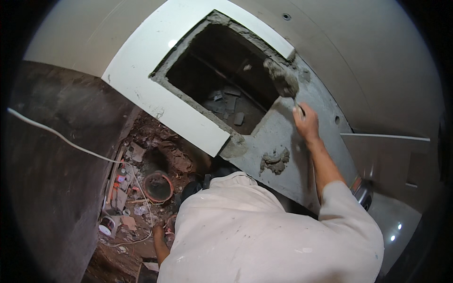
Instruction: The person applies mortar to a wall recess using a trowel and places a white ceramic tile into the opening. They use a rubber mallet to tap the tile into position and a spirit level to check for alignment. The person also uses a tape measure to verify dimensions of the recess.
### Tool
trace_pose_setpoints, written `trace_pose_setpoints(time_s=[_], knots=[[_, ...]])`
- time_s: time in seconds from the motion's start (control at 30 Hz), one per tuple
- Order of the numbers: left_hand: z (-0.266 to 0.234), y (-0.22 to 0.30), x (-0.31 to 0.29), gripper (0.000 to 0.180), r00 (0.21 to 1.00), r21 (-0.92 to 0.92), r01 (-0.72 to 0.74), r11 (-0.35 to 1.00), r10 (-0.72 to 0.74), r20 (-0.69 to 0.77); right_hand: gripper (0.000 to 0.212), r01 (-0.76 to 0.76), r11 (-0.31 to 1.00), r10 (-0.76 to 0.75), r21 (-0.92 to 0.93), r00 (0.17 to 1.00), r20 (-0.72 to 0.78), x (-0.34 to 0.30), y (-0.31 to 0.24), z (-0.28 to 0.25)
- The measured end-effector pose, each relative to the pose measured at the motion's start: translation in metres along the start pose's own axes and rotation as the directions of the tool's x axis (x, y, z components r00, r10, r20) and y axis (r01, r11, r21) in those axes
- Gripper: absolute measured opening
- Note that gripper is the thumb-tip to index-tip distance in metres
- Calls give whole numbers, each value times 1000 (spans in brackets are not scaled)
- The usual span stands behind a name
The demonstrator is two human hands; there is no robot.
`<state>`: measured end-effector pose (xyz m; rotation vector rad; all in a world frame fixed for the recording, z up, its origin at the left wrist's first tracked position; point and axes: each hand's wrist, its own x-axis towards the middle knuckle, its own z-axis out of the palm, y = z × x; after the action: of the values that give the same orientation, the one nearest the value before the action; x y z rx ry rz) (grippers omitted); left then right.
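Note:
My right hand (307,123) is closed around the handle of a trowel (289,88). Its mortar-covered blade rests at the right corner of a rectangular opening (222,61) in the counter. Grey mortar lines the rim of that opening. A lump of wet mortar (275,161) lies on the bare concrete slab (298,141), nearer to me than the trowel. White slabs (137,70) cover the left part of the counter. My left hand (159,231) hangs low by the rubble floor, beside my shirt; its fingers are too dim and small to make out.
A round bucket (158,187) stands on the debris-strewn floor at the left. A white cable (61,136) runs across there, near a roll of tape (107,226). Broken pieces (231,96) show down inside the opening. A pale wall (363,56) borders the counter's far side.

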<state>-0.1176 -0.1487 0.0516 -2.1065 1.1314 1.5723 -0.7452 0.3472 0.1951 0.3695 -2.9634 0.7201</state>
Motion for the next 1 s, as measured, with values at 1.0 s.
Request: trace_pose_setpoints(time_s=[1.0], knots=[[-2, -6, -65, 28, 981, 1, 155, 988, -154, -116, 38, -750, 385, 344, 538, 657, 671, 292, -179, 171]])
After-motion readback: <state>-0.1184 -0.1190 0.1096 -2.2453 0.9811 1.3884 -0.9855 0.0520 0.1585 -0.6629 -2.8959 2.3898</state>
